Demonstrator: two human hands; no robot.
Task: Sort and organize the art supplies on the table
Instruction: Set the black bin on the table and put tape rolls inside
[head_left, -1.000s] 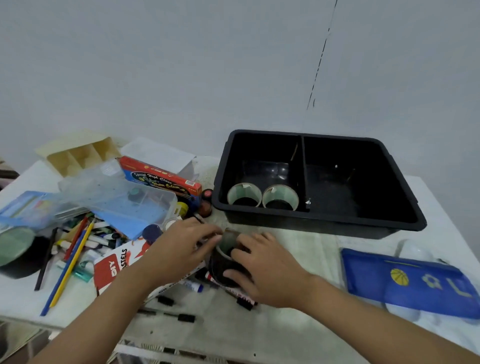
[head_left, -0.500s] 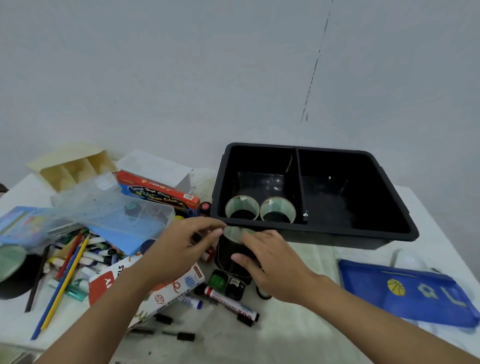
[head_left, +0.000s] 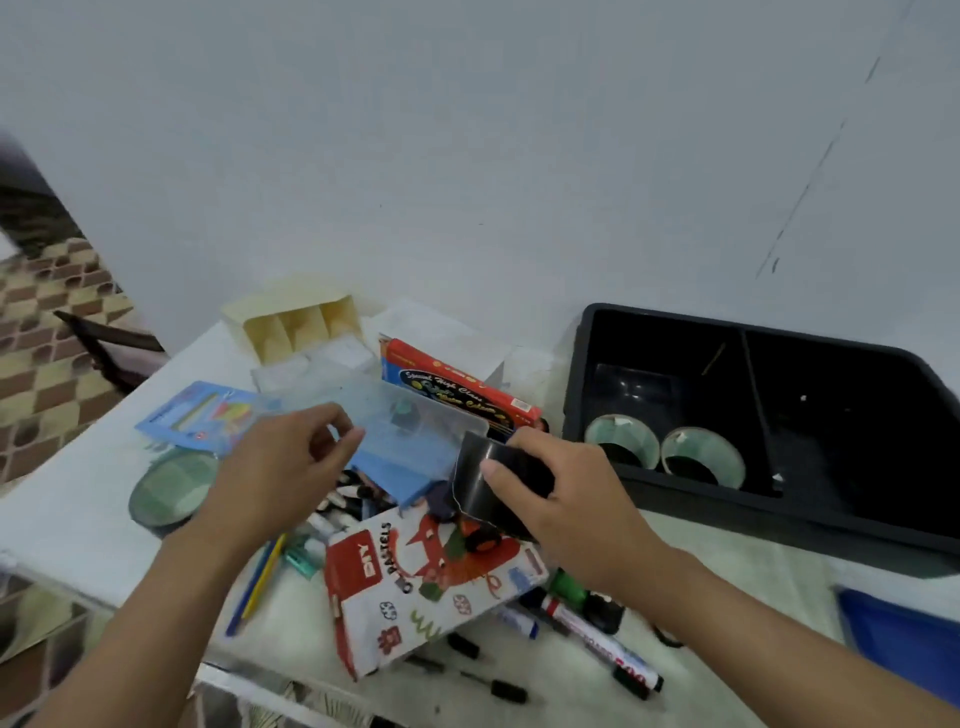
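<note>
Fingers (head_left: 540, 448) of the right hand (head_left: 576, 501) curl round a black tape roll (head_left: 501, 486), thumb pressed on its loose, wrinkled end; the left hand (head_left: 275, 467), just left of it, has its fingers loosely curled, thumb near forefinger, pinching nothing I can make out. Beyond the right fingertips, two pale tape rolls (head_left: 618, 441) already stand in the left compartment of the black bin (head_left: 779, 525). I judge most sorting remains: below the hands lie the pastels box (head_left: 415, 597), markers (head_left: 605, 642) and pencils (head_left: 260, 577); left of the left fingers sits a green tape roll (head_left: 171, 486).
</note>
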